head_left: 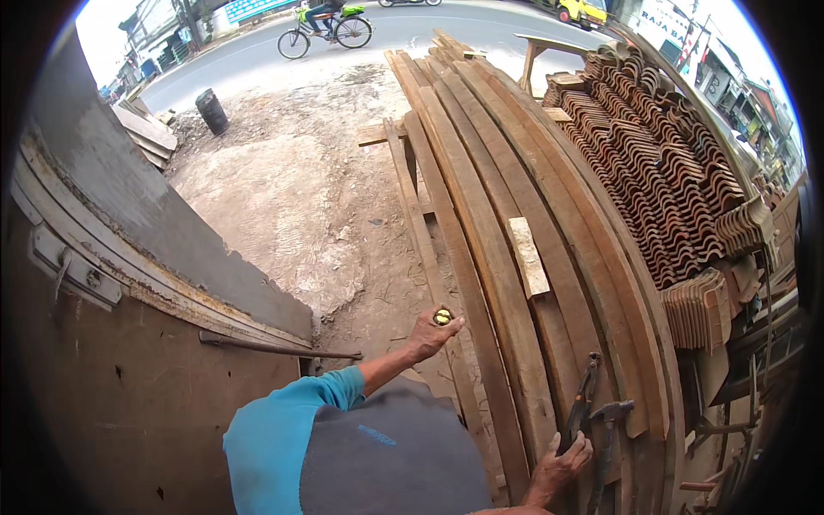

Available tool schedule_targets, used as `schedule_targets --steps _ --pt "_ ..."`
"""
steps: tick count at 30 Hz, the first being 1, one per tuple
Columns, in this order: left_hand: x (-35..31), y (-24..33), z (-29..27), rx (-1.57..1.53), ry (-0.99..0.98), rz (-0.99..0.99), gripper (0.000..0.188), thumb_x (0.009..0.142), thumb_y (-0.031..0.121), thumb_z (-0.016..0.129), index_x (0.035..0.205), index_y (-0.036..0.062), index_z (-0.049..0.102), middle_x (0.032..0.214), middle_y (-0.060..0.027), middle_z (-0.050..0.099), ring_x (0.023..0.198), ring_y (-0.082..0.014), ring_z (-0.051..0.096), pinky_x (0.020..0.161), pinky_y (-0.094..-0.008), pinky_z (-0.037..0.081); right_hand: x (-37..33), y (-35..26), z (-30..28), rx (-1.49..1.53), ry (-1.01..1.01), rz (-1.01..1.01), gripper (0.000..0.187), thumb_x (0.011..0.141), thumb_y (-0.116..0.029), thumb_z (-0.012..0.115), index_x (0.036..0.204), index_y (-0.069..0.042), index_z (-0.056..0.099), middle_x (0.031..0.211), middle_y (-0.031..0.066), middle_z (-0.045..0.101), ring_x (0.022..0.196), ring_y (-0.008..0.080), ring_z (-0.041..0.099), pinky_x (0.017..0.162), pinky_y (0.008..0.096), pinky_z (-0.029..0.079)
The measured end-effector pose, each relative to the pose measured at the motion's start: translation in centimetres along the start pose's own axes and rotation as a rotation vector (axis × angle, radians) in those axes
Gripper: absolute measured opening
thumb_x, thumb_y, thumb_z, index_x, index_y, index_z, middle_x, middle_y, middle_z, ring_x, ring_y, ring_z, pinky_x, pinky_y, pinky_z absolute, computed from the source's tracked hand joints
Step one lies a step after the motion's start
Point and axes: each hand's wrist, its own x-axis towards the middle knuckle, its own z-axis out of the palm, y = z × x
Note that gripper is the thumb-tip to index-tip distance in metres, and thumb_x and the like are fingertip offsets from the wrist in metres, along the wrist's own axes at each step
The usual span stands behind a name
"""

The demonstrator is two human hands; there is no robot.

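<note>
My left hand [432, 335] is closed around a small round yellow-and-black tape measure [443, 317], held beside the left edge of the timber stack. Lower right, my right hand [561, 468] has its fingers closed at the dark handles of a pair of pliers [582, 399], whose jaws point away from me over the long wooden beams [485, 172]. Just right of the pliers lies a hammer [611, 412], its head on the far end. A short pale wood block [528, 257] rests on top of the beams, beyond both hands.
Stacked clay roof tiles [644, 163] stand right of the beams. On the left are a rusty metal panel [154, 386] and a thin bar [275, 345] sticking out. A black bucket [211, 112] stands near the road [240, 69], where a cyclist [324, 26] is passing.
</note>
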Motion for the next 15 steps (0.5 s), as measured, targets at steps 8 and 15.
schedule_targets --steps 8,15 --pt "-5.2 -0.8 2.5 0.022 -0.158 -0.06 0.022 0.094 0.024 0.074 0.088 0.0074 0.062 0.072 0.0023 0.062 0.065 -0.0036 0.054 0.056 -0.0231 0.045 0.8 0.7 0.9 0.015 -0.076 0.19 0.059 0.081 -0.004 0.077 0.132 0.0 0.05 0.118 0.021 0.056 0.116 0.0409 0.053 0.099 0.0495 0.044" --pt "-6.7 0.7 2.8 0.068 -0.252 0.009 0.02 0.092 0.023 0.076 0.092 0.0076 0.063 0.078 0.001 0.063 0.072 -0.0057 0.057 0.064 -0.025 0.049 2.9 1.6 1.0 0.152 -0.212 0.097 0.022 0.092 -0.006 0.063 0.11 0.004 0.055 0.105 0.024 0.055 0.1 0.0444 0.057 0.085 0.053 0.044"
